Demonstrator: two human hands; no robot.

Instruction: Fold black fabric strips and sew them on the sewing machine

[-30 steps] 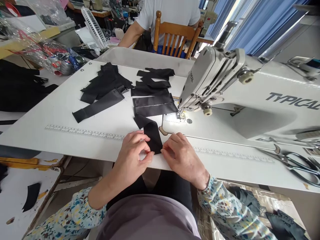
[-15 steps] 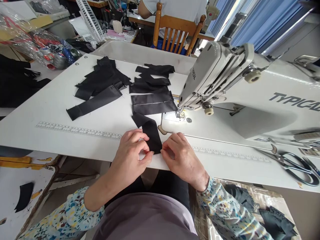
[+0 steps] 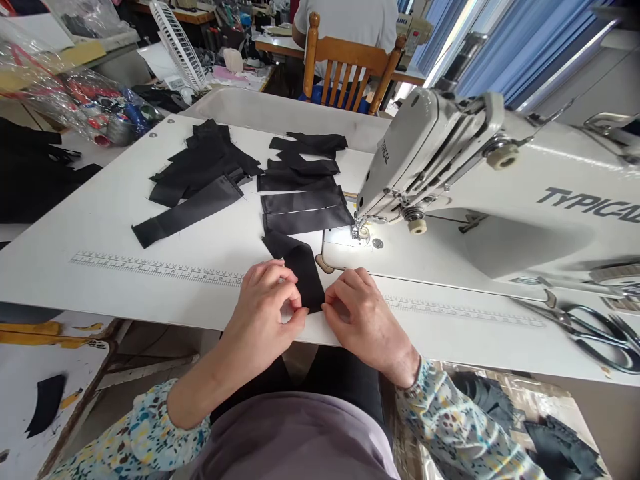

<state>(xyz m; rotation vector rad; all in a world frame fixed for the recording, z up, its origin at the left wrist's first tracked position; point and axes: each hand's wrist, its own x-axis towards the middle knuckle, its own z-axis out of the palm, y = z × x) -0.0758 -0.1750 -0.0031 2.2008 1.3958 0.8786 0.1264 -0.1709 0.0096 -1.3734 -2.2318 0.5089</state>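
Close to the table's front edge, a black fabric strip [image 3: 304,272] lies with its near end between my two hands. My left hand [image 3: 270,300] pinches the strip's left near corner between thumb and fingers. On the other side, my right hand [image 3: 367,319] pinches the right near corner. The strip's far part folds over and reaches up toward a column of black strips [image 3: 305,201] beside the needle area. A sewing machine [image 3: 430,160] stands on the right, its presser foot [image 3: 357,230] just beyond the strips.
Further left lie a heap of black strips [image 3: 200,160] and a single strip [image 3: 187,210]. A printed ruler [image 3: 155,267] runs along the white table [image 3: 100,220]. Scissors [image 3: 595,330] rest at the right edge. Behind are a wooden chair [image 3: 353,57] and a seated person [image 3: 350,23].
Both hands keep their pinch on the fabric strip, with almost no movement. The whole view has shifted slightly, and the person behind has moved a little left.
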